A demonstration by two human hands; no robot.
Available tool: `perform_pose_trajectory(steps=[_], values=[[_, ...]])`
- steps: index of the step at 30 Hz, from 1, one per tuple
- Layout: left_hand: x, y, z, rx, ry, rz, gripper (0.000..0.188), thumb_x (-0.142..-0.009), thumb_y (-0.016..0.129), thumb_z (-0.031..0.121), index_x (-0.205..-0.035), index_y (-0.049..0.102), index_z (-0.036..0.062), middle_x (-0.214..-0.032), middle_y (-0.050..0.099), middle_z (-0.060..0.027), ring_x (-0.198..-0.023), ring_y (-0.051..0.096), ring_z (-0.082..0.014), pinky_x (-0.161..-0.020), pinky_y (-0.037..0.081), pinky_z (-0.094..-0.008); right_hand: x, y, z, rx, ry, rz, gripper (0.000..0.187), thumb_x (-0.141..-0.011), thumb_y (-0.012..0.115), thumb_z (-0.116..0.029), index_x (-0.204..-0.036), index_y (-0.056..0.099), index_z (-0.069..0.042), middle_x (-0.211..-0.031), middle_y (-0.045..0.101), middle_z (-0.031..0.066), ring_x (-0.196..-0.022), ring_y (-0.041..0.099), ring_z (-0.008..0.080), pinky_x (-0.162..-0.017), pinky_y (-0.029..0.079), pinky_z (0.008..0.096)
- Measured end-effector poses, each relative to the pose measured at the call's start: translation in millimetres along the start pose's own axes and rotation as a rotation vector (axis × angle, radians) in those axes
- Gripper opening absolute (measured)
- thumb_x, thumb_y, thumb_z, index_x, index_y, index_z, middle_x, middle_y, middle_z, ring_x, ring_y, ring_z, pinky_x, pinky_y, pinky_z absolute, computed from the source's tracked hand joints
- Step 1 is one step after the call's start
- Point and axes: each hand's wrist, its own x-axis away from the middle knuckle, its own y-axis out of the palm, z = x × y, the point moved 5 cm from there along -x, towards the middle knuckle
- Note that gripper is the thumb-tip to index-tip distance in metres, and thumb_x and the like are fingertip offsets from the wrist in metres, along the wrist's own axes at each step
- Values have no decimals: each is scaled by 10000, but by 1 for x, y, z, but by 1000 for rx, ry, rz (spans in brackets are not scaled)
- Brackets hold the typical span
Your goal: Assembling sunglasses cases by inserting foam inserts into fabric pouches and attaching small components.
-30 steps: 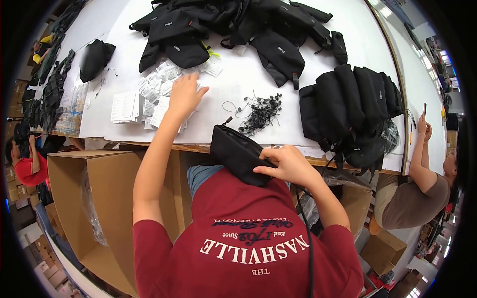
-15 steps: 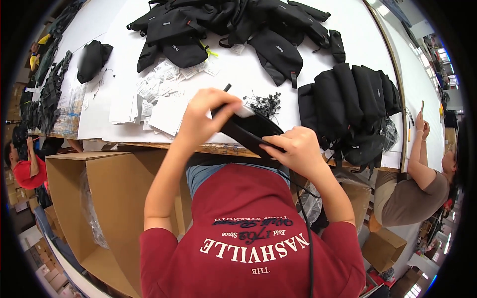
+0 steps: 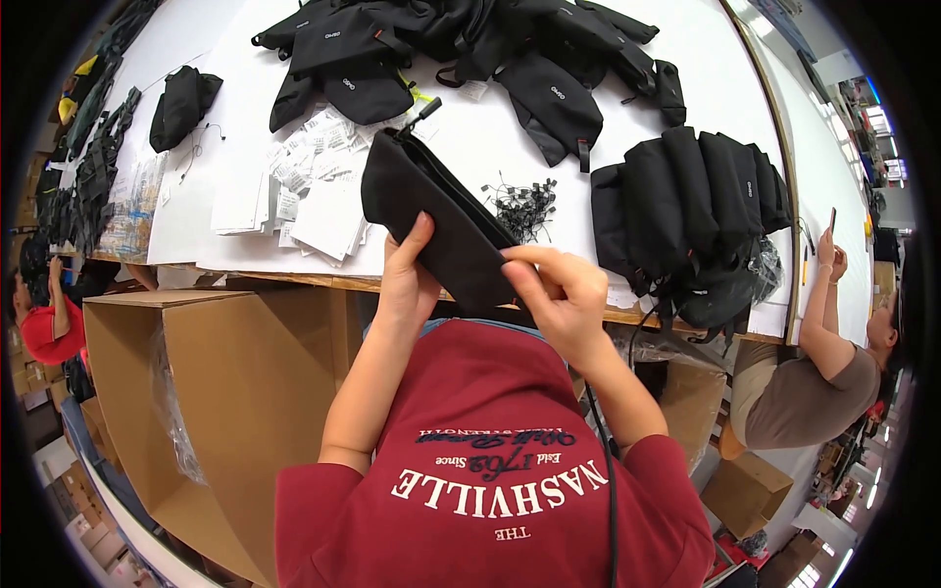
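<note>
A black zippered pouch (image 3: 436, 220) is held slantwise above the near edge of the table, its zip side facing up and right. My left hand (image 3: 410, 279) grips its lower left side, thumb lying on the fabric. At the pouch's near right end, my right hand (image 3: 559, 289) pinches the corner by the zip between thumb and fingers. A zip pull (image 3: 424, 110) sticks out from the far end. The zip looks parted along the top, but the inside is too dark to make out. Beyond the pouch lies a pile of small black cords (image 3: 524, 208).
White tags (image 3: 312, 157) and white cards (image 3: 333, 223) lie beyond my left hand. Black pouches stand in a row (image 3: 686, 196) at right; more are heaped (image 3: 358, 59) at the back. A cardboard box (image 3: 235, 392) stands lower left. Other people are at both sides.
My left hand has moved from the pouch's far end down to its lower side. Turned more upright, the pouch now shows its broad side, and the white patch at its opening is out of sight.
</note>
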Motion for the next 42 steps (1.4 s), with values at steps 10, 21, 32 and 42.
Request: perform_pose_trajectory(steps=[10,21,32,42], values=[[14,28,11,-334,-31,-79,274,-824,714,62,-1075,637,-20,-967,680,-101,-835,660,-156,-744,549,-283,-13,-25,13,-134,-20,168,92,-843,657,-64,-895,597,-17,-974,668,116,-581,554,74,-487,387,200],[30,33,-8,-413,-178,-54,286,-816,703,83,-1071,638,-29,-932,685,-91,-796,662,-146,-724,539,-260,-36,-27,0,170,-161,78,100,-771,714,-17,-846,659,-53,-751,645,24,-554,552,123,-481,391,237],[-9,39,5,-675,-220,-385,386,-890,633,236,-1203,561,21,-1130,611,-67,-1067,558,-146,-930,420,-294,-31,-19,2,85,6,-170,62,-800,694,-117,-822,662,-69,-731,642,27,-542,554,175,-520,443,288],[-39,22,-6,-472,-159,-280,283,-943,581,299,-953,605,17,-809,622,-30,-731,585,-89,-691,465,-216,-30,-14,-18,95,-286,-144,114,-714,732,-23,-788,647,-39,-694,621,52,-608,537,216,-537,434,316]])
